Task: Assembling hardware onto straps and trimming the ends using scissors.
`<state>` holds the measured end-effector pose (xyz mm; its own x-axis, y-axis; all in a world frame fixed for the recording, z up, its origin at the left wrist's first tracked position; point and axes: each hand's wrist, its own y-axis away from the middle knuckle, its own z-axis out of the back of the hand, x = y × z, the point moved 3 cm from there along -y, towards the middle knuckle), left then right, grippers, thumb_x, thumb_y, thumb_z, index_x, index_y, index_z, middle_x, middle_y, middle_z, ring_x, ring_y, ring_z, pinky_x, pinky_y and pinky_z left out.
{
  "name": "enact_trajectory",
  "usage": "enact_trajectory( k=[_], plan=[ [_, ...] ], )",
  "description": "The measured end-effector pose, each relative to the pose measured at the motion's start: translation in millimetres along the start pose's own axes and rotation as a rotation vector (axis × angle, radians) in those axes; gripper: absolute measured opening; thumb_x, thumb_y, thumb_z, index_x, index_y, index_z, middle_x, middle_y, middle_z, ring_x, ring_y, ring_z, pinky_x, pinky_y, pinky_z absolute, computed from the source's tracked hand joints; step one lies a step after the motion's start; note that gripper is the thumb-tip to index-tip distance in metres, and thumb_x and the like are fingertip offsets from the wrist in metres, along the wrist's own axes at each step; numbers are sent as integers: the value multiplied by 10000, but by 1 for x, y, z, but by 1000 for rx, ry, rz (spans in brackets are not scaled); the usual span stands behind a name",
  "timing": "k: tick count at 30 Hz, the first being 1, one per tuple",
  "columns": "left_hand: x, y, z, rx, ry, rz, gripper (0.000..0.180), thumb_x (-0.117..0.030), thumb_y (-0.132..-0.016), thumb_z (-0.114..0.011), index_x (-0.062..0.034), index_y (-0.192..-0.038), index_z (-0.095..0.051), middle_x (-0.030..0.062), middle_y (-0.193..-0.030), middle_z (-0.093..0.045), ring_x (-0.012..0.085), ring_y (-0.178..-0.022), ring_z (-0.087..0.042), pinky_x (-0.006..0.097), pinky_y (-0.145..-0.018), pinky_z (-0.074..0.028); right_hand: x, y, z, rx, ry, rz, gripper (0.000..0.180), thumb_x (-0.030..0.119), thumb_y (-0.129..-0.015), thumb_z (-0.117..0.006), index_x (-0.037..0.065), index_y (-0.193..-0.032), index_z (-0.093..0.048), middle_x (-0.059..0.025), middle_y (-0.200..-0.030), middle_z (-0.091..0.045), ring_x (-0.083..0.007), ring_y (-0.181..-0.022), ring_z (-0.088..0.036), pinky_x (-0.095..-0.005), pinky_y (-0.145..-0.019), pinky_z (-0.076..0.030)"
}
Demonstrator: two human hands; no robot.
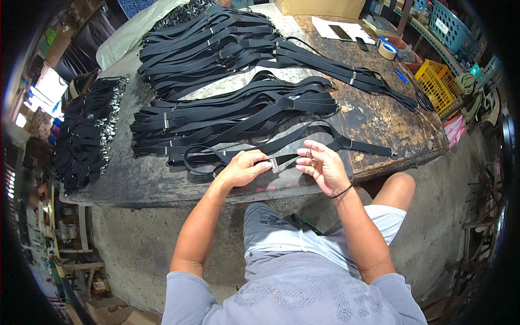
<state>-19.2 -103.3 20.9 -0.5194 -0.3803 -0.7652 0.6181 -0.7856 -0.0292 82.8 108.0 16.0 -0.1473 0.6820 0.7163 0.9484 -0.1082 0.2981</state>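
At the left of the worktable (pixel 379 122) lay a heap of short black straps (pixel 81 135), their silver clips (pixel 115 116) massed along its right side. Beyond it, at the far left, slumped a pale sack (pixel 135 40). Further right, a big pile of black straps (pixel 200 49) covered the far side, and a second, smaller pile (pixel 216 119) lay nearer to me.

In front of that nearer pile, close to the near edge, was the strap I was handling (pixel 295 140), black and partly looped on the tabletop. My left hand (pixel 246 169) had thumb and forefinger pressed together, pinching it just beside a metal slider (pixel 274 163). To the right, my right hand (pixel 324 168) was spread, palm turned up, fingers parted and loosely curled beside the strap; whether a fingertip touched it, I could not tell. A dark band (pixel 342 192) circled that wrist.

Past my right hand, a flat strap end (pixel 374 148) with a metal clip lay on the worn brown surface. Farther back stretched a long bundle of straps (pixel 352 76). At the far right were a phone (pixel 341 32) on white paper, a tape roll (pixel 388 51) and a blue pen (pixel 402 77), with a yellow crate (pixel 436 86) beyond the table.
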Motion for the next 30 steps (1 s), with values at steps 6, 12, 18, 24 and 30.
enact_trajectory(
  k=[6, 12, 18, 24, 30],
  plan=[
    [-9, 2, 0, -74, -50, 24, 223, -216, -854, -655, -23, -965, -667, 121, -836, -653, 263, -801, -634, 334, -740, -485, 2, 13, -11, 58, -41, -13, 401, -42, -881, -462, -79, -1278, -420, -216, -1175, -558, -297, -1023, -632, -371, -867, -552],
    [-14, 17, -13, -363, -397, -290, 182, -120, -744, -723, -76, -913, -672, 70, -847, -638, 266, -788, -607, 374, -700, -471, -7, 13, -6, 101, 60, -16, 337, 66, -929, -520, -27, -1247, -456, -202, -1118, -613, -275, -939, -668, -360, -794, -573],
    [-27, 29, -37, -482, -580, -227, 255, -175, -714, -734, -139, -954, -655, 33, -827, -525, 236, -794, -511, 370, -666, -381, 0, 26, 7, -22, 341, 167, 179, 154, -964, -527, 34, -1094, -499, -171, -1077, -644, -189, -777, -684, -293, -656, -569],
    [-34, 47, -40, -529, -536, -161, 284, -230, -766, -712, -116, -1021, -660, 42, -865, -540, 239, -826, -513, 379, -709, -384, -2, 13, 1, -35, 529, 293, 227, 177, -960, -555, 24, -1121, -608, -75, -1007, -645, -113, -681, -630, -254, -630, -548],
    [-31, 48, -44, -585, -471, -135, 262, -221, -785, -695, -135, -1031, -674, 31, -927, -571, 240, -886, -522, 381, -760, -389, 2, 16, -3, -42, 469, 200, 274, 167, -956, -571, 23, -1184, -617, 25, -712, -491, -49, -599, -476, -212, -527, -440]
  ],
)
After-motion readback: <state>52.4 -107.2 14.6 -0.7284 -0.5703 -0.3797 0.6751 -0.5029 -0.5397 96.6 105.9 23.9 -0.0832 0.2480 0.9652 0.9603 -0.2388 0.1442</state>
